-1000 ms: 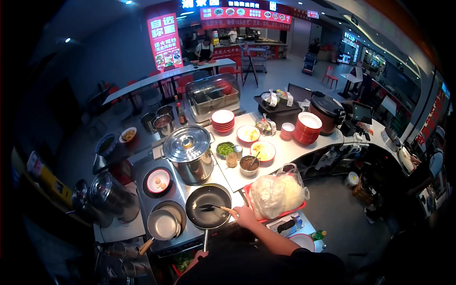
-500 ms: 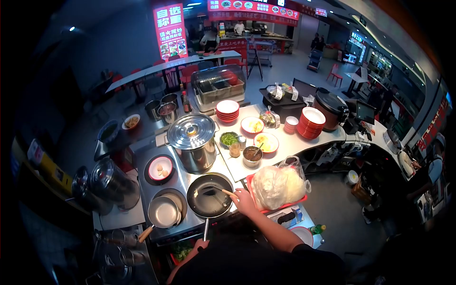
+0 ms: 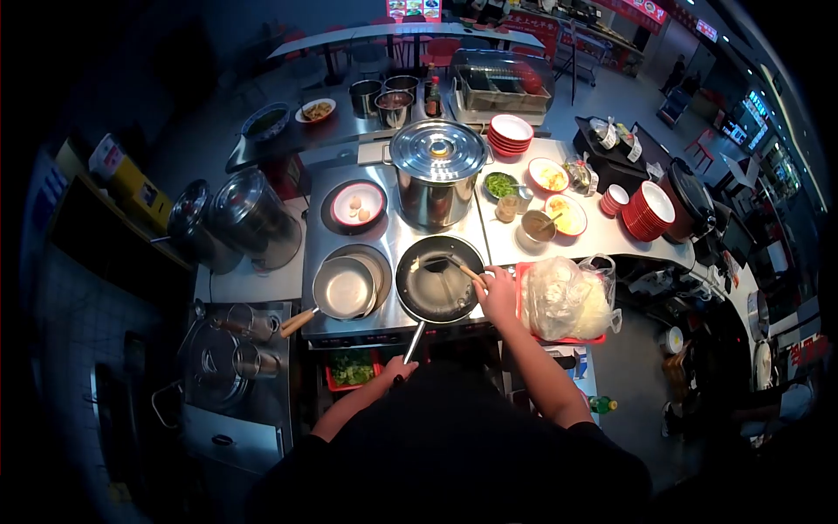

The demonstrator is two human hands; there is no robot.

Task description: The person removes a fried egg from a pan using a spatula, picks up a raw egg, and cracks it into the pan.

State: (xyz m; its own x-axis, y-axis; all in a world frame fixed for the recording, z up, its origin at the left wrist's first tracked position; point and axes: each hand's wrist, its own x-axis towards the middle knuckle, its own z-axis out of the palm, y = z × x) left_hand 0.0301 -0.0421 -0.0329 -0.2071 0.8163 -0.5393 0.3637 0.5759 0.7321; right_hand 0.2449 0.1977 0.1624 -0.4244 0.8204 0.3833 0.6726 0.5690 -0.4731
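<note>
Left grip [image 3: 404,367] holds the pan [image 3: 436,301], right grip [image 3: 496,295] a spatula [image 3: 470,274], dim room [image 3: 628,112] beyond stovetop [image 3: 393,237].

Hands [image 3: 499,298] at a frying pan [image 3: 440,279] and spatula [image 3: 447,265].

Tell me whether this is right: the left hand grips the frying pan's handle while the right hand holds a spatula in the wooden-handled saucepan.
Not quite: the head view shows the right hand holding the spatula in the frying pan, not the saucepan. The left hand does grip that pan's handle.
</note>
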